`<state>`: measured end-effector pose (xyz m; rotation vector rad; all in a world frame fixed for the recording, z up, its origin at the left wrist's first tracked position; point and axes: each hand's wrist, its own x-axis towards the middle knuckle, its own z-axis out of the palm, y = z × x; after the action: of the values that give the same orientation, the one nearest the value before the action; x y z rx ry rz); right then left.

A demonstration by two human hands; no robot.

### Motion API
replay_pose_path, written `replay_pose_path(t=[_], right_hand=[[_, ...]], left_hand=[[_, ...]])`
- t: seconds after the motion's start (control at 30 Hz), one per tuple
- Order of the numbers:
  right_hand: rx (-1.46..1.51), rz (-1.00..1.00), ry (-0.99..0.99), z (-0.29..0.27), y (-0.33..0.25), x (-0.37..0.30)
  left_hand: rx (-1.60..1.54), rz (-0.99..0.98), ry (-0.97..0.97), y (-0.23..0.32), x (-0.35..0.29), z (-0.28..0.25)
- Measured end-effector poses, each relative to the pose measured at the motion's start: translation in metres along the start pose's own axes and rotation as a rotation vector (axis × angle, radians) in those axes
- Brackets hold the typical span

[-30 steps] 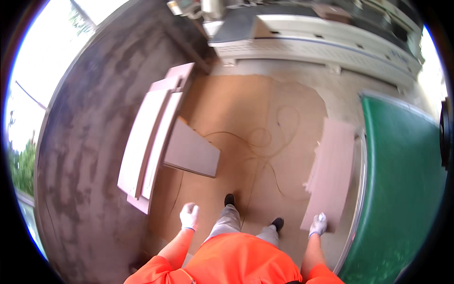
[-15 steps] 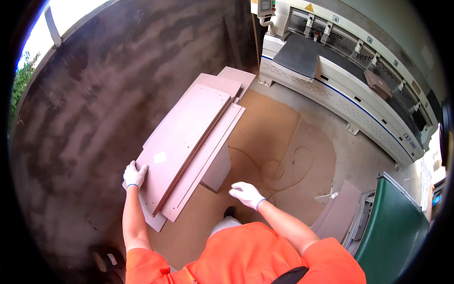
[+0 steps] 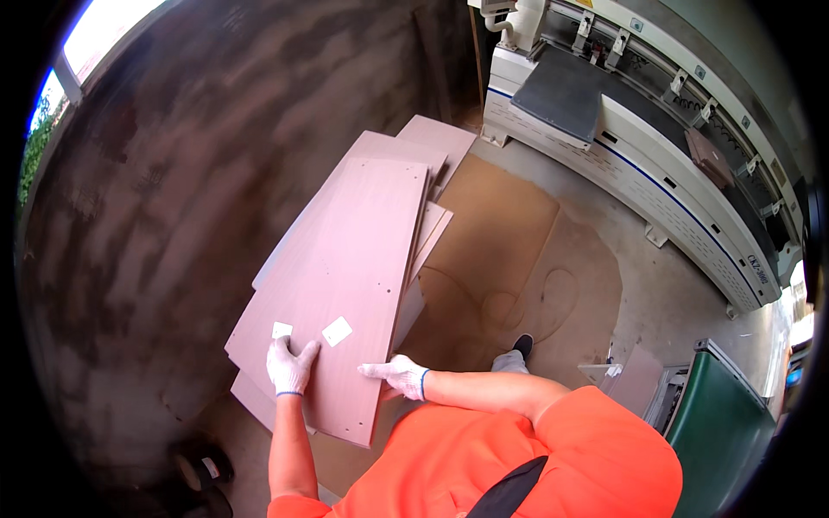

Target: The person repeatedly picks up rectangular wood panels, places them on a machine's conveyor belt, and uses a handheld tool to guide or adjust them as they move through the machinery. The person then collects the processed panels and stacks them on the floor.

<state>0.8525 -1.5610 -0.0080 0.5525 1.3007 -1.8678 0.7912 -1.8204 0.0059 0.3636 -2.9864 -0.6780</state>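
Note:
A stack of pale pink wood-look panels (image 3: 259,321) stands in front of me, its boards lying at differing angles. The top panel (image 3: 367,259) is long and flat, with small drilled holes and a white sticker (image 3: 337,331); its near end sticks out toward me. My left hand (image 3: 289,367), in a white glove, holds this panel's left edge near that end, thumb on the upper face. On the opposite edge, my gloved right hand (image 3: 397,376) grips with its thumb on top; its other fingers are partly hidden beneath the board.
A long white machine (image 3: 622,181) with a dark bed stands at the far right, small panels (image 3: 708,158) on it. A green-topped conveyor (image 3: 721,423) is at the right. A hose (image 3: 553,289) lies on brown sheeting. A dark stained wall (image 3: 155,216) rises at left.
The top panel has swung round and slid toward me, uncovering another sticker beneath. My right hand has come from free air onto its right edge; my left hand has shifted right.

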Motion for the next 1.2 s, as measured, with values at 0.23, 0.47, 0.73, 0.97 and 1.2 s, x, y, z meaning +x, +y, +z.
replay_pose_path(t=[0.23, 0.47, 0.73, 0.97, 1.2], right_hand=[[0.226, -0.260, 0.061, -0.138, -0.037, -0.002], [0.170, -0.437, -0.039, -0.311, -0.092, -0.088], [0.445, -0.594, 0.073, -0.496, -0.142, -0.127], [0.349, -0.574, 0.291, -0.670, -0.256, -0.114], [0.234, -0.561, 0.500, -0.904, -0.369, -0.068]], left_hand=[[-0.100, -0.059, 0.103, 0.088, -0.059, 0.066], [-0.500, -0.046, 0.041, 0.262, -0.107, 0.127], [-0.585, -0.074, -0.378, 0.447, -0.029, 0.206], [-0.587, -0.033, -0.409, 0.649, 0.052, 0.308], [-0.885, -0.140, -0.338, 0.812, 0.093, 0.508]])
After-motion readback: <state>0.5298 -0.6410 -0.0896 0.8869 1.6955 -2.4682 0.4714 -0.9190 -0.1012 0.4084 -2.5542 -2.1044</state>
